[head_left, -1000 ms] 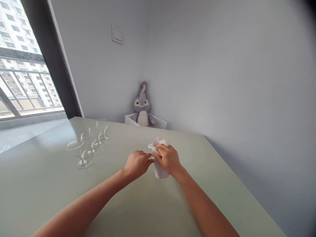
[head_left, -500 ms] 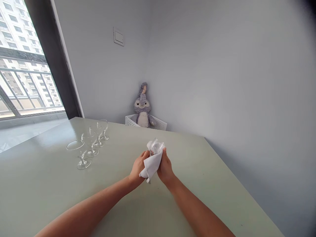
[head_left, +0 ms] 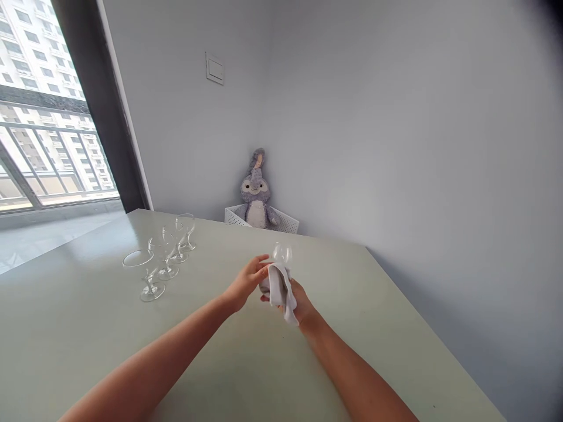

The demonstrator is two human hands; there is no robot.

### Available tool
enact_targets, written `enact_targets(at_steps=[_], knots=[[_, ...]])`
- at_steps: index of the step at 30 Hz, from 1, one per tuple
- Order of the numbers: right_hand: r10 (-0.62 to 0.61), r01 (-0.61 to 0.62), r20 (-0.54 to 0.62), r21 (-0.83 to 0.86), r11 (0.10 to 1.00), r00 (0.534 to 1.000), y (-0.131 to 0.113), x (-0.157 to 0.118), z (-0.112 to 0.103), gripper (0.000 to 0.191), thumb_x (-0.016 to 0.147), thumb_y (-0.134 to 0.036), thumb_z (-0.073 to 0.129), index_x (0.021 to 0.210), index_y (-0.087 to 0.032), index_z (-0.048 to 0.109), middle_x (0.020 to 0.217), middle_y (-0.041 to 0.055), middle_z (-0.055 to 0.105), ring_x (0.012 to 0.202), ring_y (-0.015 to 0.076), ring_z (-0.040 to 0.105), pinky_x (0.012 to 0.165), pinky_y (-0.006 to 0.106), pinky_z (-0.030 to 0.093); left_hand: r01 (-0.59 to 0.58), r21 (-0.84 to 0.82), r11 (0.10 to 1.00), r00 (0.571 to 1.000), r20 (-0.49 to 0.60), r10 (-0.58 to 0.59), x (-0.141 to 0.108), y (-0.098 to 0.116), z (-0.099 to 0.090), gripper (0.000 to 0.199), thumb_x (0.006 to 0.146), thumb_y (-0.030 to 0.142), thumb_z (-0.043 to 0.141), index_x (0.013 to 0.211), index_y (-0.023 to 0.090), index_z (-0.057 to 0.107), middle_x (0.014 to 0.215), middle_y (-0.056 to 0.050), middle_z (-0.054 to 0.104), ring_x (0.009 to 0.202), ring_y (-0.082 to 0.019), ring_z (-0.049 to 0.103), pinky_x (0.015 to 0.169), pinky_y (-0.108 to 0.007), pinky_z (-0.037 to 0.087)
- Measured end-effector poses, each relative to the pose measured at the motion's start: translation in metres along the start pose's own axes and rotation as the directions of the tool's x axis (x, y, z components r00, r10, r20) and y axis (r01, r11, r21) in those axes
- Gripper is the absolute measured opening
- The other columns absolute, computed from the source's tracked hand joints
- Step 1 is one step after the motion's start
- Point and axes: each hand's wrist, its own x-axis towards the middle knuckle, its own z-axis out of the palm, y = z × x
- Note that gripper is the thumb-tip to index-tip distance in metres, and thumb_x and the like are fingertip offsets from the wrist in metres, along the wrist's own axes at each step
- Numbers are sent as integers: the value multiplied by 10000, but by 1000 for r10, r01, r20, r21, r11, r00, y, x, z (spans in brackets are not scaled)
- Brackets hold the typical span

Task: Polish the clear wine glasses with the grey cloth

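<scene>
A clear stemmed glass (head_left: pixel 282 252) is held over the table, its lower part wrapped in a white cloth (head_left: pixel 278 287). My right hand (head_left: pixel 303 303) is closed around the cloth and glass from the right and below. Its fingertips show under the cloth on the left side. From the left, my left hand (head_left: pixel 246 284) reaches to the wrapped glass, thumb against the cloth edge and a finger stretched beside the glass. The cloth hides where the fingers meet the glass. A loose end of the cloth hangs over my right hand.
Several clear stemmed glasses (head_left: pixel 152 290) stand upright in a slanting row at left on the pale green table (head_left: pixel 220 363). Past the far edge, a grey plush rabbit (head_left: pixel 255 199) sits in a white perforated basket (head_left: pixel 288 223) in the wall corner. A window is at left.
The glass now stands out more above the cloth. My left hand has opened somewhat and shifted left, while the cloth's loose end has swung to the right over my right hand.
</scene>
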Motion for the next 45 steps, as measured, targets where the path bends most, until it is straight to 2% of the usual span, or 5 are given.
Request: enact_targets(at_steps=[4,10,19,25,45], knots=[[132,-169,252,131,977,959,4,-5,1,398,699,-553,569,848,-184,565,696,20,576,600,159,547,564,313,440,225,-296,928,958,239,-156,0,1,2,556,703,427,621,1157,179,417,985,-110,615,722,-189,607,609,-295,458],[82,5,311,-269,963,947,-1,6,-8,251,727,-366,592,857,-152,579,777,36,608,694,167,553,623,285,408,72,-248,966,997,-16,-78,4,-7,-1,512,589,317,742,1017,160,509,1183,-137,531,1024,-241,534,811,-316,435],[-473,193,133,-978,80,871,14,10,-6,161,762,-170,455,906,-188,526,840,96,621,769,233,541,695,341,361,-23,-190,982,966,-257,-28,2,-18,10,555,678,442,635,1082,147,395,850,-66,632,644,-116,553,619,-257,419],[-359,323,136,-780,535,923,12,14,-15,145,813,-287,411,891,-228,518,755,-3,589,662,160,535,574,257,396,-155,-141,978,981,-139,135,0,-9,5,556,663,413,657,1077,198,355,959,-56,604,675,-114,561,653,-259,427],[-84,84,-10,0,996,996,33,29,-27,353,608,-404,678,844,-156,591,726,17,596,653,156,523,623,289,409,-443,280,852,865,-116,488,-1,-26,6,435,715,362,626,1062,213,409,1097,-82,519,707,-109,496,737,-292,423]])
